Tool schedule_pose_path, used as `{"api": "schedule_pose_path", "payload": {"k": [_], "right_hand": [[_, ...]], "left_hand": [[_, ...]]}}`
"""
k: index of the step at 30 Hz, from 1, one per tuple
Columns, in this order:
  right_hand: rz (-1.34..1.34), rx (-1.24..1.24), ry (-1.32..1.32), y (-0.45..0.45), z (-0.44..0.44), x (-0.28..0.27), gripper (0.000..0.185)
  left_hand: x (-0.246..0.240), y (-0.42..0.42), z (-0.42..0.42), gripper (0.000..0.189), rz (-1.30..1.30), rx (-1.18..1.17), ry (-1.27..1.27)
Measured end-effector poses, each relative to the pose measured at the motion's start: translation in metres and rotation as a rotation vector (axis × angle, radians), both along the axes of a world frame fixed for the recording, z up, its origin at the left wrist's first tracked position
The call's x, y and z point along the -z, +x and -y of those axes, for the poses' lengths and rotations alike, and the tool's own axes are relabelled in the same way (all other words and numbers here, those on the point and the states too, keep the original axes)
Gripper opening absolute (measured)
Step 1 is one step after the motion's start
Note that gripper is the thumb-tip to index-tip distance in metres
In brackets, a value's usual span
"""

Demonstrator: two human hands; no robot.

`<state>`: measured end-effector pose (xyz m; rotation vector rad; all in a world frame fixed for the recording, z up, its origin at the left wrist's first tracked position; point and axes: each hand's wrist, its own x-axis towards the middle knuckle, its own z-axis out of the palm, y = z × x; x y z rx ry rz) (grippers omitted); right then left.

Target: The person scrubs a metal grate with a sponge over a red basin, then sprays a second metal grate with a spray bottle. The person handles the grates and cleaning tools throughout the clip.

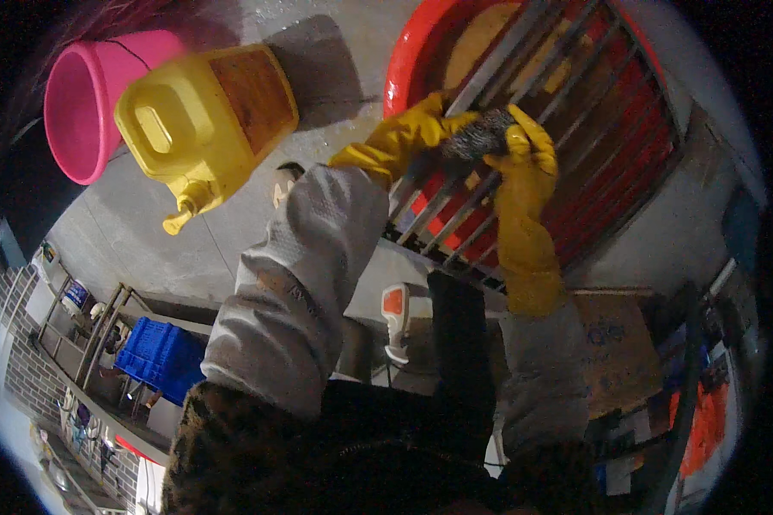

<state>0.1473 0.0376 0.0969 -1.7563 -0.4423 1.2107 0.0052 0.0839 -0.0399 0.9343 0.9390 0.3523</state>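
My left hand (pixel 419 129) and my right hand (pixel 528 151) both wear yellow rubber gloves. A dark, tangled scouring pad (pixel 480 134), seemingly steel wool, sits between them over a metal bar rack (pixel 573 96). The fingers of my right hand wrap the pad's right end. My left hand reaches the rack's left side bar, its fingertips meeting the pad's left end; whether it grips bar or pad is unclear. Beneath the rack lies a red plastic tub (pixel 402 71) holding brownish liquid. The rack slants across the tub's rim.
To the left on the concrete floor stand a yellow jerrycan (pixel 187 122) and a pink bucket (pixel 80 116). Near my legs is a white and orange handheld device (pixel 395 322). A cardboard box (pixel 621 354) lies right, a blue crate (pixel 158 357) lower left.
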Motion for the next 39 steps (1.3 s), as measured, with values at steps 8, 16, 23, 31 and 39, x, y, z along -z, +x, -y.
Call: {"api": "schedule_pose_path", "payload": {"k": [8,16,23,31,39], "right_hand": [[0.124,0.023,0.057,0.047,-0.023,-0.009,0.025],[0.774,-0.773,-0.067,0.037,-0.012,-0.007,0.042],[0.356,-0.761,-0.211,-0.010,0.075,-0.003,0.046],[0.204,-0.981,-0.026,-0.061,0.167,-0.021,0.047],[0.690,-0.619,0.006,0.070,0.066,-0.087,0.044]], "left_hand": [[-0.036,0.002,0.009,0.062,-0.412,0.031,0.074],[-0.070,-0.012,0.044,0.072,-0.438,-0.120,0.279],[-0.071,-0.044,0.078,0.073,-0.172,-0.393,0.109],[-0.071,-0.024,0.031,0.070,-0.546,0.249,0.160],[-0.084,-0.018,0.016,0.051,-0.541,0.054,0.293]]}}
